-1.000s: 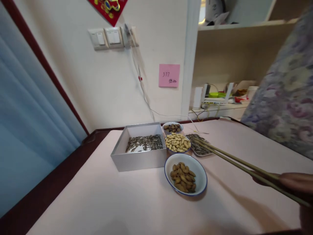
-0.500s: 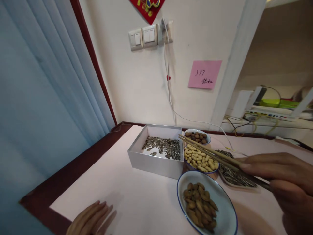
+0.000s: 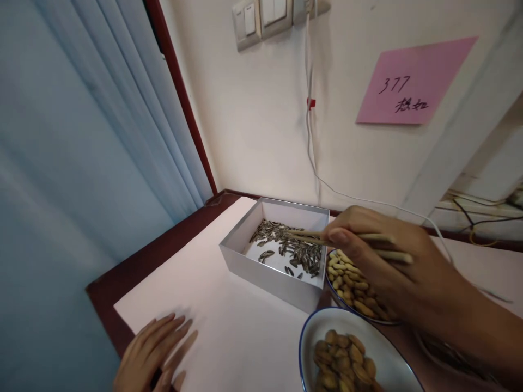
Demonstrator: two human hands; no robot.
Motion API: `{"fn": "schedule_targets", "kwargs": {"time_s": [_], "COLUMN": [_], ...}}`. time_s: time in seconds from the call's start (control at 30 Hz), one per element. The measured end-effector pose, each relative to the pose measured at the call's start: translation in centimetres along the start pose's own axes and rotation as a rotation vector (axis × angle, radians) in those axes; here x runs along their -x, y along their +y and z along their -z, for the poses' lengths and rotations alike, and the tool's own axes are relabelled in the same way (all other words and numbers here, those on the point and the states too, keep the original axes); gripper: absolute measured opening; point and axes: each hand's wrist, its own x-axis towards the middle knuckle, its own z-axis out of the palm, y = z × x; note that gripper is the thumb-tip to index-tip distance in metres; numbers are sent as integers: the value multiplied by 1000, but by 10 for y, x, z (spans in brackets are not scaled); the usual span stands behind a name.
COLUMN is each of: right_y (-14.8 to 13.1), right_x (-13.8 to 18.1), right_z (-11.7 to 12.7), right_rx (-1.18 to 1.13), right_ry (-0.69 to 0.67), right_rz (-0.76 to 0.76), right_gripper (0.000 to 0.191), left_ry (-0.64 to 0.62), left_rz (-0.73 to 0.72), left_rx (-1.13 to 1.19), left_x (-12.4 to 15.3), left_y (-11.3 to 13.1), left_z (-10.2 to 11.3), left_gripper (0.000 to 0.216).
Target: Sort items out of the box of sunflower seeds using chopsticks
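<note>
My right hand (image 3: 392, 261) is closed around a pair of wooden chopsticks (image 3: 304, 236). Their tips reach left over the sunflower seeds (image 3: 292, 253) inside an open grey box (image 3: 261, 269). Whether the tips touch the seeds I cannot tell. My left hand (image 3: 153, 354) lies flat with fingers stretched out on the pale tabletop (image 3: 237, 337) near its left corner, holding nothing. Under my right hand stands a bowl of peanuts (image 3: 347, 283). A blue-rimmed bowl of almonds (image 3: 347, 362) sits at the bottom right.
A blue curtain (image 3: 81, 163) hangs on the left beside a dark red frame. On the wall behind are light switches (image 3: 265, 13), a white cable (image 3: 312, 136) and a pink note (image 3: 412, 84). The table has a dark wooden edge (image 3: 102, 283).
The camera has moved closer and lower. My right hand has carried the chopsticks leftward from above the bowls to over the seed box. My left hand came into view and rests on the table.
</note>
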Motion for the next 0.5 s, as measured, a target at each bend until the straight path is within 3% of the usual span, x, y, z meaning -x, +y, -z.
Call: {"fn": "schedule_targets", "kwargs": {"time_s": [0.2,0.5], "right_y": [19,10], "right_x": [-11,9], "right_z": [-15,-10], "right_rx": [-40,16], "right_ry": [-73,-90], "right_rz": [-124,-205], "right_gripper": [32,35], "left_ry": [23,76], "left_rz": [17,23], "left_rx": [20,44], "left_x": [-1,9], "left_y": [5,-2], "left_z": [2,-7], "left_gripper": [49,48]}}
